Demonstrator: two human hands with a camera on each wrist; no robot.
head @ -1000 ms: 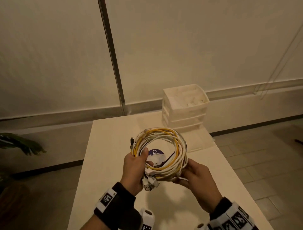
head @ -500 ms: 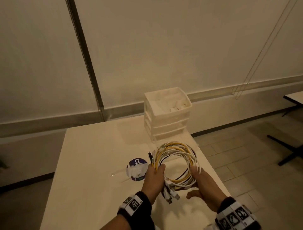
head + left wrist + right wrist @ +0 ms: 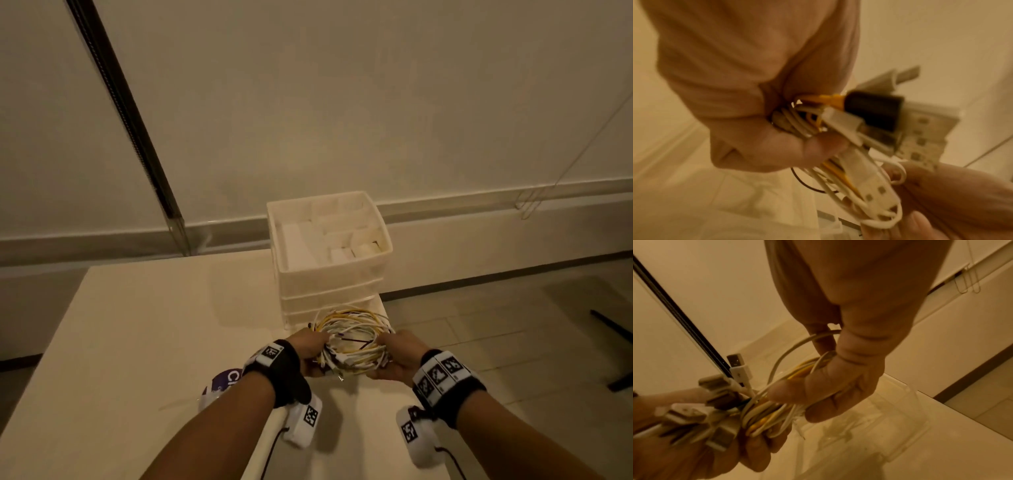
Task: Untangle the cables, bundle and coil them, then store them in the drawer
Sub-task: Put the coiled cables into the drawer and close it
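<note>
We hold the coil (image 3: 352,337) of white and yellow cables between both hands at lower centre of the head view, just in front of the drawer unit (image 3: 329,260) that stands on the table (image 3: 144,329). The left hand (image 3: 308,346) has its fingers curled tight around the coil's left side, where the plugs (image 3: 863,116) bunch together and stick out past the thumb. The right hand (image 3: 394,356) grips the coil's right side, thumb pressed over the strands and fingers wrapped beneath. In the right wrist view a clear pulled-out drawer (image 3: 890,418) lies below the coil, so we judge the storing step to be in hand. Risks from here: no tie is visible on the coil, so easing either grip early may let the loops spring apart and retangle. The plugs may catch on the drawer rim and keep the coil from seating flat. One white strand (image 3: 797,347) arcs loose above the right thumb; it may hang over the edge and jam the drawer on closing. The coil looks nearly as wide as the drawer, so a tilted entry could snag. A purple-labelled item (image 3: 226,380) lies on the table near the left forearm, clear of the path.
</note>
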